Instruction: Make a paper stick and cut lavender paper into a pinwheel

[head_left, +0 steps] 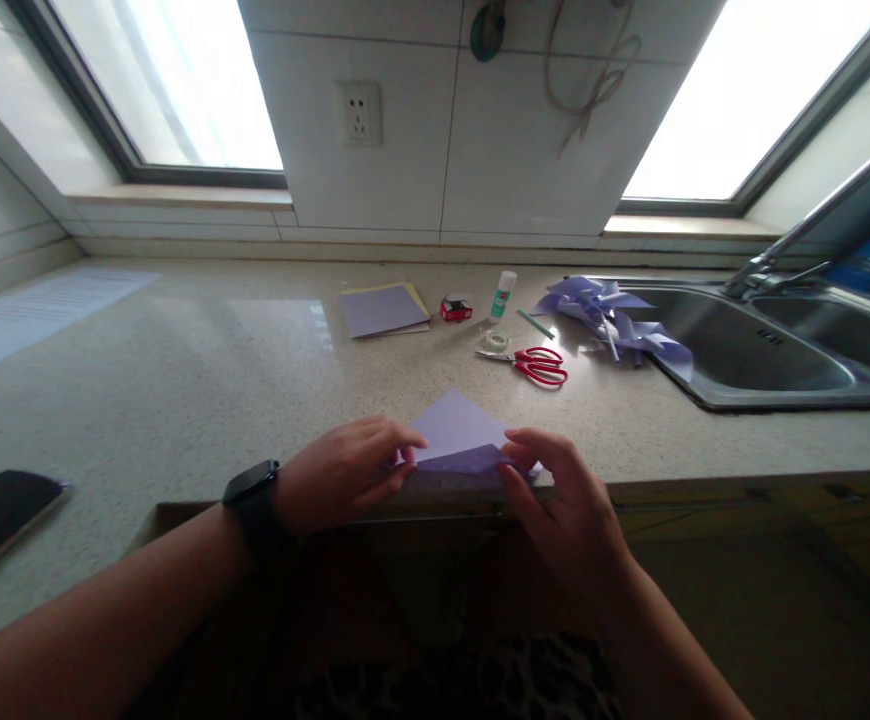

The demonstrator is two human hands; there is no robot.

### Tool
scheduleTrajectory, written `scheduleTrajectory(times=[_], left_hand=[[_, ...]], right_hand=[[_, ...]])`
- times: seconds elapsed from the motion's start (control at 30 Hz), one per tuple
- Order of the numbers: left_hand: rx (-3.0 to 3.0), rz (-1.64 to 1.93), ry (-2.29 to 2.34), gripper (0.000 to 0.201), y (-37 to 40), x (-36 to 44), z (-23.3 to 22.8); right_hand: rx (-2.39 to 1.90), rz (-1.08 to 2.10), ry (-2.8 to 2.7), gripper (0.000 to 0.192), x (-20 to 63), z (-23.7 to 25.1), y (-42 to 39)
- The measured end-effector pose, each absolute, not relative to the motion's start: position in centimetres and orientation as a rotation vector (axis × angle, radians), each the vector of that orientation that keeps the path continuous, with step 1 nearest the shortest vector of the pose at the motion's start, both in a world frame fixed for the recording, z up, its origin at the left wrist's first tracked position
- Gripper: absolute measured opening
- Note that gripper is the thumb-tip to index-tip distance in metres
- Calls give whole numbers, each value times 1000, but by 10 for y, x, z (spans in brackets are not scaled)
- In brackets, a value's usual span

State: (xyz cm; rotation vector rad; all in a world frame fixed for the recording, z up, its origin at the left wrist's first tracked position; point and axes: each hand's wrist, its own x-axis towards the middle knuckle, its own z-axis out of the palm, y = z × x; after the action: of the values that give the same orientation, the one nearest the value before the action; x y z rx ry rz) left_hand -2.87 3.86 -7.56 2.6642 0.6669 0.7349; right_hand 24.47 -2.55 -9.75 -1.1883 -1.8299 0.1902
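A sheet of purple paper [456, 425] lies at the counter's front edge, its near part lifted and bent over. My left hand [356, 462] pinches its left corner between thumb and fingers. At the right corner, my right hand [555, 490] has closed thumb and fingertips on the same sheet. Beyond the paper are red-handled scissors [540, 365], a roll of clear tape [496, 341] and a glue stick [502, 297] standing upright. Purple paper pinwheels [600, 310] lie in a heap beside the sink.
A stack of coloured paper [382, 310], a small red box [456, 308] and a green stick [535, 324] sit toward the back. The steel sink [772, 390] is at right. A dark phone [4, 515] and a printed sheet [45, 310] lie at left on the counter [217, 400].
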Motion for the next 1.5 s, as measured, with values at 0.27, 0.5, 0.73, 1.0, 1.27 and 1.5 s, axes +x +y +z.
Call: scheduleTrajectory(times=[0.27,0.5,0.73,1.0,1.27,1.5], left_hand=[[2680,778,706,22,39,-28,-80],[2680,743,658,30,38,-29,-77],[2682,758,714,27,38,-29,-76],[2673,787,753,32,38,-30,-78],[2686,781,749,34,38,-29,-74],[2688,812,749,32,37,-28,-76]], right_hand=[[-1209,205,-1892,27,246,-97,-25],[-1229,244,-1918,25,242,-90,-22],[-1254,335,-1899,26,239,-83,-14],[-1326,486,-1848,25,238,-78,-7],[-1318,577,-1786,27,237,-79,-1],[-1340,549,-1793,29,237,-80,2]])
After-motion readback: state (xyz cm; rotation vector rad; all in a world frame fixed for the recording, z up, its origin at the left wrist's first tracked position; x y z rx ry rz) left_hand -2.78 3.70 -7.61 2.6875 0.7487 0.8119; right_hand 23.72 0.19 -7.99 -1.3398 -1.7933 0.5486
